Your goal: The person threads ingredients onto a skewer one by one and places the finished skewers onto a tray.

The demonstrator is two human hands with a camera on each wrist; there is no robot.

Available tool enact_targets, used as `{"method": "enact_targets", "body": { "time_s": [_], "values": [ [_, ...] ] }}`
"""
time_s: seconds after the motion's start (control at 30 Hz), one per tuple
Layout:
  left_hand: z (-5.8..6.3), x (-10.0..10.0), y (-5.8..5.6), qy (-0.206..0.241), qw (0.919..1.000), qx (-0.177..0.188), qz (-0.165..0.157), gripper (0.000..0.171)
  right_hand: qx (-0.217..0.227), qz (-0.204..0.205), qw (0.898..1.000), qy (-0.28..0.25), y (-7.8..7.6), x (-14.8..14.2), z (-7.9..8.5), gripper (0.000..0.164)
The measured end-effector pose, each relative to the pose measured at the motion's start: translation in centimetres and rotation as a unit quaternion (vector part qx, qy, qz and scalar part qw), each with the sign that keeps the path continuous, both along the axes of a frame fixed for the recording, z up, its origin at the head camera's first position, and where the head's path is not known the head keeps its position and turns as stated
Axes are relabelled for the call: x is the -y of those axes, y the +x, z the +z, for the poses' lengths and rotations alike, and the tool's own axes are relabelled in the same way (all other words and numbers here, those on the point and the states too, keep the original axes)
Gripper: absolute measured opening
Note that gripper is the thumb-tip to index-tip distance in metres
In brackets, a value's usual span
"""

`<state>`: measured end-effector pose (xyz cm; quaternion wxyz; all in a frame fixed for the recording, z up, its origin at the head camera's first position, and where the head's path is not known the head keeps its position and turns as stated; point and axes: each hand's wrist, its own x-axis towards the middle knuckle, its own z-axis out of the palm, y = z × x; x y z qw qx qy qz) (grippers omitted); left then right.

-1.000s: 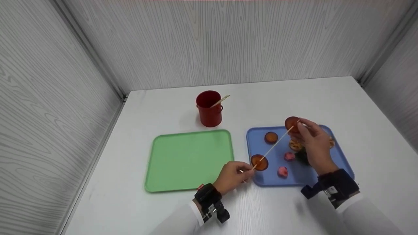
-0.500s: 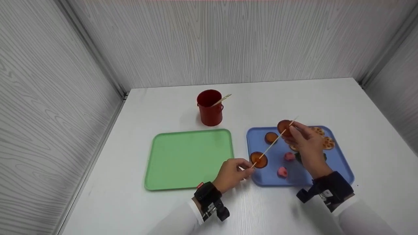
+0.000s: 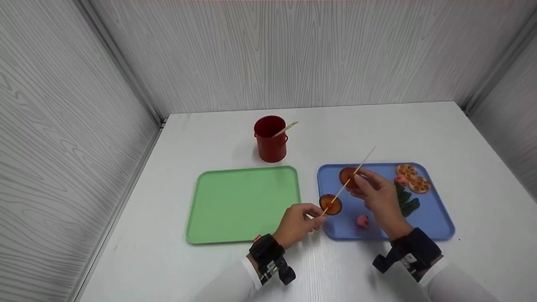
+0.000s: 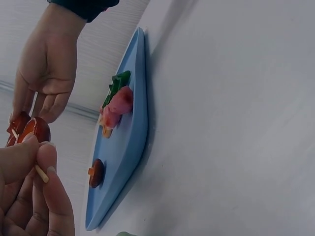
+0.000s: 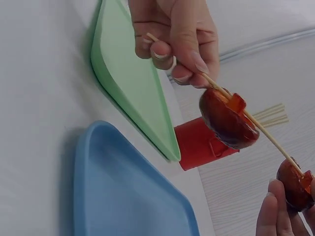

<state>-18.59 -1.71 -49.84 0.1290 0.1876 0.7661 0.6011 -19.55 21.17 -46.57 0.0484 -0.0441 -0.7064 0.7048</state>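
My left hand [image 3: 298, 224] pinches the lower end of a thin wooden skewer [image 3: 368, 155] between thumb and fingers. Just beyond those fingers, one brown mushroom [image 3: 330, 204] is threaded on the stick. Farther up, my right hand [image 3: 379, 201] grips a second mushroom [image 3: 349, 178] by its edge, with the skewer running through it and its tip sticking out past. A bare stretch of stick separates the two mushrooms. In the right wrist view, the first mushroom [image 5: 229, 118] shows its orange stem pierced by the skewer. Both hands are above the blue tray's left side [image 3: 444, 218].
On the blue tray lie lotus root slices [image 3: 418, 184], green leafy pieces [image 3: 407, 203], pink pieces [image 3: 362, 221] and another mushroom [image 4: 96, 173]. To the left is a green tray [image 3: 243, 205]. Behind it stands a red bucket [image 3: 272, 147] holding skewers [image 5: 273, 117].
My right hand has moved down and left, sliding the second mushroom along the skewer toward my left hand. More of the skewer's tip now sticks out. The left hand has barely moved.
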Motion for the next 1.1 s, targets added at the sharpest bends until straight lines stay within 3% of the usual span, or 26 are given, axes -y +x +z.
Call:
{"method": "enact_targets", "body": {
  "time_s": [0.63,0.73,0.93,1.1],
  "values": [
    [-0.5,0.2,0.0,-0.006,0.9999,0.005,0.013,0.008,-0.002,-0.015,1.000,0.014,0.6,1.8,-1.6,0.047],
    [0.1,0.1,0.3,-0.005,0.9999,-0.001,0.015,0.008,0.001,-0.015,1.000,0.026,0.7,2.0,-1.7,0.048],
    [2.9,0.3,1.3,0.009,0.9998,-0.010,0.016,0.008,0.007,-0.009,0.999,0.033,0.9,2.5,-2.0,0.047],
    [3.2,0.5,1.5,0.020,0.9995,-0.018,0.017,0.007,0.011,-0.008,1.000,0.023,0.7,2.6,-1.9,0.046]
  ]
}}
